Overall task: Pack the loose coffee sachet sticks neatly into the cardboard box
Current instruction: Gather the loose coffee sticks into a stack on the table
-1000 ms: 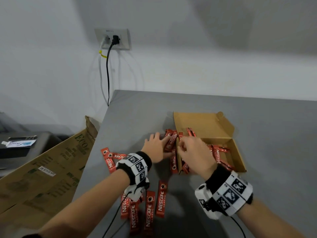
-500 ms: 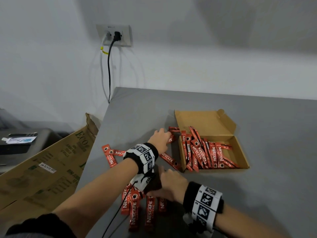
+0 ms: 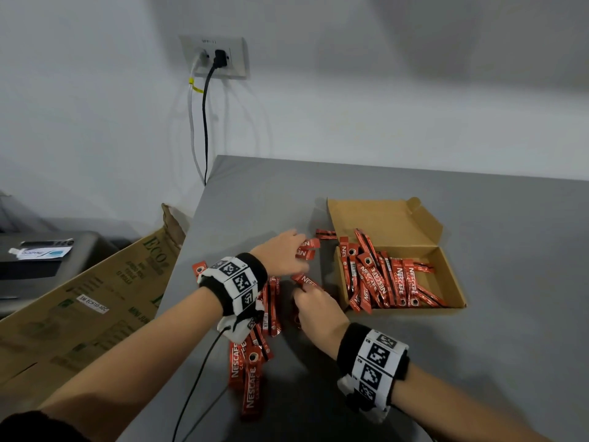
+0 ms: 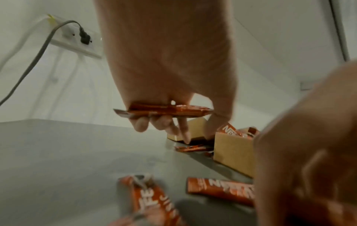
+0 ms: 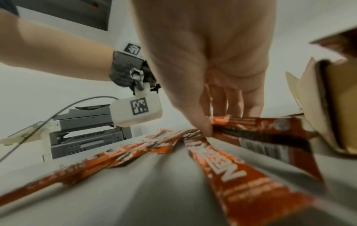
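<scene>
An open cardboard box (image 3: 449, 275) lies on the grey table, with several red coffee sachets (image 3: 382, 279) in a loose heap inside. My left hand (image 3: 299, 250) hovers just left of the box, its fingers curled round a small bundle of sachets (image 4: 168, 112). Just below it my right hand (image 3: 301, 290) pinches one sachet (image 3: 307, 280) lying on the table, thumb (image 5: 204, 128) on top of it. Loose sachets (image 3: 251, 371) lie under my left wrist, and one sachet (image 3: 325, 233) lies by the box's far left corner.
A large brown carton (image 3: 79, 307) leans against the table's left edge. A wall socket (image 3: 216, 59) with two cables hangs above the table's far left corner. A grey printer (image 3: 32, 260) stands at far left. A wrist-camera cable (image 3: 197, 378) trails toward me.
Both hands have left the box. My right hand dropped to the near sachets, then came up beside the box. My left hand now holds sachets clear of the table.
</scene>
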### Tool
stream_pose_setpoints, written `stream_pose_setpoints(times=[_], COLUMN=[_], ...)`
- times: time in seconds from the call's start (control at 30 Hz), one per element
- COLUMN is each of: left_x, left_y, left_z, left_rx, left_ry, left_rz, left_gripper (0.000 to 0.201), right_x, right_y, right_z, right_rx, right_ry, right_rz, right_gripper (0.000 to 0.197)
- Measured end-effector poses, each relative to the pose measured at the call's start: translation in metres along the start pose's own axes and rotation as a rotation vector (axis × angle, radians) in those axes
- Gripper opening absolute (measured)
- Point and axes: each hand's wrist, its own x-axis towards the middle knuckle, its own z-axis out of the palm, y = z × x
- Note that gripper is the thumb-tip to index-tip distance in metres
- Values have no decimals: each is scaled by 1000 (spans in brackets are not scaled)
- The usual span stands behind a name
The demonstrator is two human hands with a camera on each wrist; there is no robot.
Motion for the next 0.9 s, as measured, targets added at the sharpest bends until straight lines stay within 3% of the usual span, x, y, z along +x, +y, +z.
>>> stream_pose_setpoints(times=[0.07, 0.2, 0.3, 0.37, 0.43, 0.57, 0.7, 0.8, 0.9], left_x=[-1, 4, 5, 2, -5, -28, -61, -82, -90], left_y=[-2, 3, 4, 1, -3, -20, -43, -56, -63], left_z=[3, 13, 13, 9, -1, -23, -27, -20, -6], left_rx=[43, 150, 205, 181, 108, 45, 247, 337, 377], left_ry=[-112, -229, -287, -279, -207, -3, 199, 191, 111], left_rz=[68, 157, 138, 102, 51, -116, -452, -696, -807], left_gripper=[25, 11, 13, 16, 21, 26, 32, 43, 65], right_x=[-6, -15, -13, -8, -5, -6, 6, 25, 56], right_y=[0, -3, -2, 0, 2, 1, -17, -26, -20], right_z=[1, 6, 16, 19, 20, 10, -26, -64, -94], right_rx=[0, 31, 82, 66, 45, 51, 31, -149, -350], right_ry=[15, -69, -86, -160, -155, -66, 86, 190, 124], right_rz=[-3, 82, 136, 153, 111, 56, 5, -37, 23], right_gripper=[27, 31, 52, 58, 42, 26, 19, 13, 25])
